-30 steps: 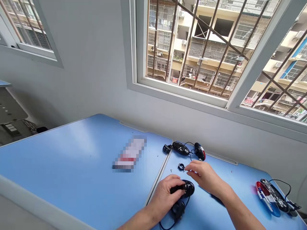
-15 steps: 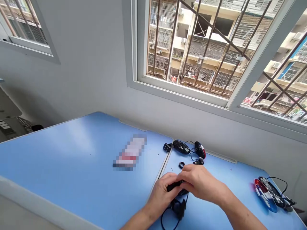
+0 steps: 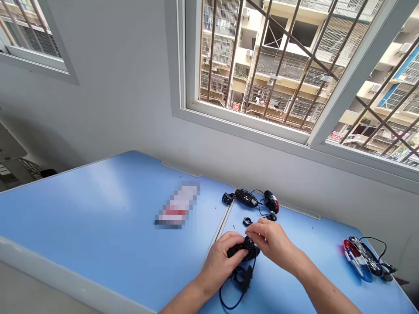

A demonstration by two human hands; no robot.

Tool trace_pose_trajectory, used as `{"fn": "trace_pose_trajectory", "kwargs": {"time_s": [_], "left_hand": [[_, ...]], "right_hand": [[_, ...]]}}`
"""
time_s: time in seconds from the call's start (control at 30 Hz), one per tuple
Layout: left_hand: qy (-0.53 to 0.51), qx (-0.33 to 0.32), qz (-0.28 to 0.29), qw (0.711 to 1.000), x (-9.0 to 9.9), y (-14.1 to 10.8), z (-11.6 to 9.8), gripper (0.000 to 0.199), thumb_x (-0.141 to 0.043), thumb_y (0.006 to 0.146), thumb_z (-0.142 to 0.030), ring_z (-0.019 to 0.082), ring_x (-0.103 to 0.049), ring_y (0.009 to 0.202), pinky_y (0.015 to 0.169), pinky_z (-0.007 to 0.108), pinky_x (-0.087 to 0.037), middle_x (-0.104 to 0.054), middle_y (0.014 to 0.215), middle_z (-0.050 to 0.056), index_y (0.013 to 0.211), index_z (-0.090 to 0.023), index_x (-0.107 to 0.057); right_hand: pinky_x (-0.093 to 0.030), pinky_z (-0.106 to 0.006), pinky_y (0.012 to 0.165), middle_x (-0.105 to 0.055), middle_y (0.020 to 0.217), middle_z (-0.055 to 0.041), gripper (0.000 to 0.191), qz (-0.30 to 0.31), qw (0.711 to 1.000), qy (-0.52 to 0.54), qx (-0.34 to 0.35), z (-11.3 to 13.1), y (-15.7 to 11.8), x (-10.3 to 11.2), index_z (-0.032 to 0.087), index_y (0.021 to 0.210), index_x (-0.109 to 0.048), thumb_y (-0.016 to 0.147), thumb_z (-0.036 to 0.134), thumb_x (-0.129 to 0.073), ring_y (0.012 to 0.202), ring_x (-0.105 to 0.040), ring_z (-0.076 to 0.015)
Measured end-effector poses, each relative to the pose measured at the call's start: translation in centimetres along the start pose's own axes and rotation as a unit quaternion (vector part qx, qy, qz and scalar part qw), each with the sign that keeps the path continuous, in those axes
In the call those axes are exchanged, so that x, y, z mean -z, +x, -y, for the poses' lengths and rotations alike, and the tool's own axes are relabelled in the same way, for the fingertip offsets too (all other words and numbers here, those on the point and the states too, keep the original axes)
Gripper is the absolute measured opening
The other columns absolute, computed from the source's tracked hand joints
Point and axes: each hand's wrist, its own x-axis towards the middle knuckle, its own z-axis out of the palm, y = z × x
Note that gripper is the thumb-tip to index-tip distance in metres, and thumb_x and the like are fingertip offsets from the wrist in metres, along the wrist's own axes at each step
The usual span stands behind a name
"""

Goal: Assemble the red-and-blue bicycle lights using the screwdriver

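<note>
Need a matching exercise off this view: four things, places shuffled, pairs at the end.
Things
1. left hand
2. blurred-out white and red item
3. red and blue shell
4. small black ring

Places
A. near the right-hand edge of the right tabletop
B. just beyond the fingertips of the right hand
C. closed around a black device
D. lying on the left tabletop

Pairs
1-C, 2-D, 3-A, 4-B
</note>
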Motion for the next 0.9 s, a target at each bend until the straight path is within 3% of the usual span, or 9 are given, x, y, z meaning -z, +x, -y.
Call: {"fn": "trace_pose_trajectory", "kwargs": {"time_s": [0.17,0.37,0.6,0.73,0.9], "left_hand": [[-0.006,-0.004,0.01,1.0,0.1,0.0,-0.4,0.021,-0.059,0.077,-0.015,0.02,-0.062,0.093,0.087,0.032,-0.049,-0.069,0.097,0.003,0.092,-0.025,-0.071],[0.004,-0.008,0.014,1.0,0.2,0.0,-0.6,0.02,-0.058,0.077,-0.016,0.02,-0.062,0.089,0.083,0.031,-0.05,-0.068,0.093,0.003,0.089,-0.024,-0.071],[-0.004,-0.017,0.026,1.0,0.2,0.0,-0.8,0.024,-0.055,0.08,-0.015,0.019,-0.062,0.09,0.084,0.029,-0.049,-0.068,0.093,0.003,0.094,-0.025,-0.072],[-0.006,-0.014,0.025,1.0,0.2,0.0,-0.8,0.021,-0.057,0.082,-0.017,0.019,-0.062,0.09,0.083,0.029,-0.049,-0.067,0.094,0.004,0.095,-0.024,-0.072],[-0.015,-0.017,0.025,0.999,0.2,0.0,-0.6,0.021,-0.058,0.081,-0.016,0.02,-0.063,0.091,0.084,0.03,-0.049,-0.067,0.095,0.004,0.095,-0.024,-0.072]], "right_hand": [[-0.037,-0.021,0.055,-0.057,0.067,-0.0024,0.021,-0.003,1.0,-0.016,-0.01,0.8,-0.6,-0.5,0.018,0.076,-0.068,0.089,0.019,-0.052,0.063,-0.053,-0.0129],[-0.036,-0.02,0.055,-0.059,0.066,0.0013,0.024,0.019,0.996,0.081,0.026,1.0,-0.6,-0.1,0.02,0.081,-0.066,0.088,0.01,-0.045,0.061,-0.05,-0.0107],[-0.04,-0.017,0.044,-0.05,0.057,0.0049,0.018,0.142,0.953,0.256,-0.074,0.4,-0.8,0.5,0.019,0.087,-0.066,0.084,0.017,-0.049,0.048,-0.049,-0.008],[-0.046,-0.017,0.046,-0.053,0.059,0.0042,0.018,0.144,0.941,0.292,-0.096,0.2,-0.9,0.6,0.018,0.092,-0.067,0.081,0.016,-0.052,0.053,-0.053,-0.0091],[-0.046,-0.016,0.047,-0.048,0.06,0.0058,0.016,0.13,0.947,0.287,-0.065,0.2,-1.1,0.4,0.018,0.09,-0.068,0.08,0.015,-0.057,0.048,-0.049,-0.0059]]}}
